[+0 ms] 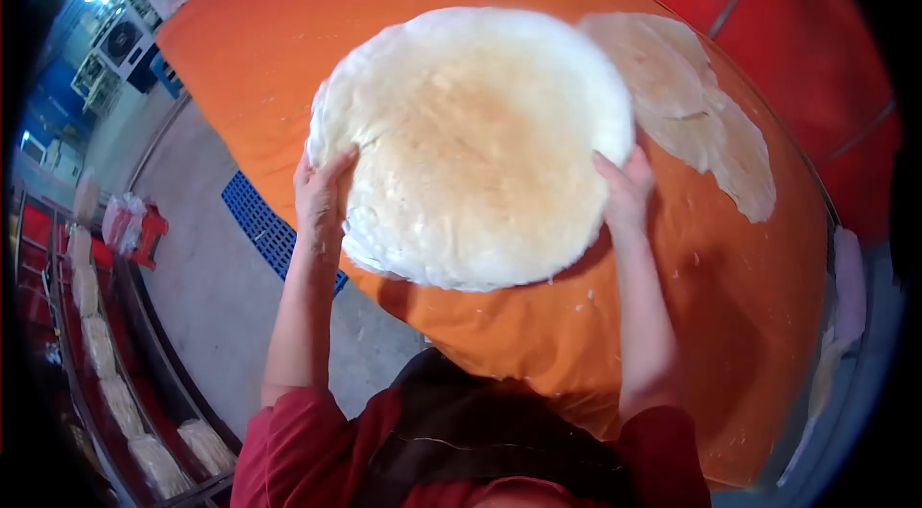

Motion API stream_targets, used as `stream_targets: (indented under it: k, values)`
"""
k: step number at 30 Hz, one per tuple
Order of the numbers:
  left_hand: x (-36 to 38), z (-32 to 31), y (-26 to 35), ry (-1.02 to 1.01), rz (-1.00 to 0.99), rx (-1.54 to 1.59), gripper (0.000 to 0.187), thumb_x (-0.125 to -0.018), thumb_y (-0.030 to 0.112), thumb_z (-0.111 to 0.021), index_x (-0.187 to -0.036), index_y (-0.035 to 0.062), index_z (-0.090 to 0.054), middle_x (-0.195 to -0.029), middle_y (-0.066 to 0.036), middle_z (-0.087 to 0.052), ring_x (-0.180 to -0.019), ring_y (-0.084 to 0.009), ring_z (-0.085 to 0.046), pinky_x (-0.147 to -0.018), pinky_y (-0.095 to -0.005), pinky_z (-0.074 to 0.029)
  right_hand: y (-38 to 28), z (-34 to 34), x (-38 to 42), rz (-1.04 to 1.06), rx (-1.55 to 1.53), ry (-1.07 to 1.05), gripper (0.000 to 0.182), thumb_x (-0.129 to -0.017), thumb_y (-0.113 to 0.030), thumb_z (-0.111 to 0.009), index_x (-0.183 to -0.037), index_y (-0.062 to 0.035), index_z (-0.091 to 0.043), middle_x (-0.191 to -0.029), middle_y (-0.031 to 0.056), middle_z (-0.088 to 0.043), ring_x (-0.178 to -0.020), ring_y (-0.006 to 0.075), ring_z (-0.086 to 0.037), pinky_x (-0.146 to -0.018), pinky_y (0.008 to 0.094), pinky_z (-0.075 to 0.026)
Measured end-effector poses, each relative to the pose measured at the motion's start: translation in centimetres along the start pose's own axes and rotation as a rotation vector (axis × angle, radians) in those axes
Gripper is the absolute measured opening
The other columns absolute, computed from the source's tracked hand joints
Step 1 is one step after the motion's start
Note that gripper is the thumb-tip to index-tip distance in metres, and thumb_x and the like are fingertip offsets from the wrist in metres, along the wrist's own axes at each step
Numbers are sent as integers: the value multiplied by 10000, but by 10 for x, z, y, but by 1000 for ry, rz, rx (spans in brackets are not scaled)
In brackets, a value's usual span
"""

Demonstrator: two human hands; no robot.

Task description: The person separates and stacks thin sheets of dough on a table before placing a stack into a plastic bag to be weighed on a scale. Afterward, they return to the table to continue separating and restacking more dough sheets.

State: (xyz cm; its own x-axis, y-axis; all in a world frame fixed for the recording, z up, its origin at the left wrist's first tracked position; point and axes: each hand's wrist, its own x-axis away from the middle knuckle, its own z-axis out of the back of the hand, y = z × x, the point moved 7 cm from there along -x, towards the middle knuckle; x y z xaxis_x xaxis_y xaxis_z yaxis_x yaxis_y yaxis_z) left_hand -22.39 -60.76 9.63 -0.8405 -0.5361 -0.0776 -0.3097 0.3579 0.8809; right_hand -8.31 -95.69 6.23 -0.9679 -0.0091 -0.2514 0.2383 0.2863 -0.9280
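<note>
A thick stack of large round flatbreads (471, 148), pale at the rim and lightly browned in the middle, is held between my two hands. My left hand (322, 191) grips its left edge, thumb on top and fingers out of sight beneath. On the opposite edge my right hand (629, 189) closes in the same way. Below the stack spreads an orange cloth (538, 345) over a table. Thin flatbread sheets (740, 148) lie on the cloth to the right, partly overlapping each other.
A blue plastic pallet (259, 220) lies on the grey floor at left. Racks with packed goods (120, 402) stand at lower left, near a red crate (149, 237). Red panels (807, 37) border the table's far right. A fan unit (123, 39) is in the background.
</note>
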Motion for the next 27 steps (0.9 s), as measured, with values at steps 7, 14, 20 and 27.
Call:
stream_targets:
  k: [7,14,20,27]
  values:
    - [-7,112,-2,278,-56,-1459,631,-702,315,-649,-1159,-47,-407,-977,-199,-548,-882,-320,-547,-766,-355,-438,132,-50,-12,-311,384,-145,385,-643,-69,-664,-981,30,-509,-899,122,-591,-813,191,-565,-721,277,-442]
    - [-57,13,-20,-428,-576,-1854,707,-763,526,-478,-1317,136,-275,-1364,-180,-211,-1261,-375,-161,-972,-570,-133,85,-73,38,182,1098,-334,552,-767,-244,-582,-1207,20,-377,-1271,261,-320,-1158,386,-339,-935,411,-325]
    - [-67,16,-86,-745,-200,-1871,694,-805,551,-385,-1333,122,-246,-1394,-180,-143,-1289,-374,-78,-987,-570,-26,74,-76,42,272,1110,-303,458,-783,-219,-547,-1161,15,-436,-1289,238,-305,-1155,408,-327,-946,417,-316]
    - [-66,-44,-130,-762,-344,-1873,746,-775,581,-414,-1340,128,-237,-1390,-210,-119,-1285,-389,-69,-955,-613,-64,35,54,-37,197,1413,12,176,-691,-111,-563,-840,-38,-503,-786,153,-558,-709,317,-552,-612,439,-434]
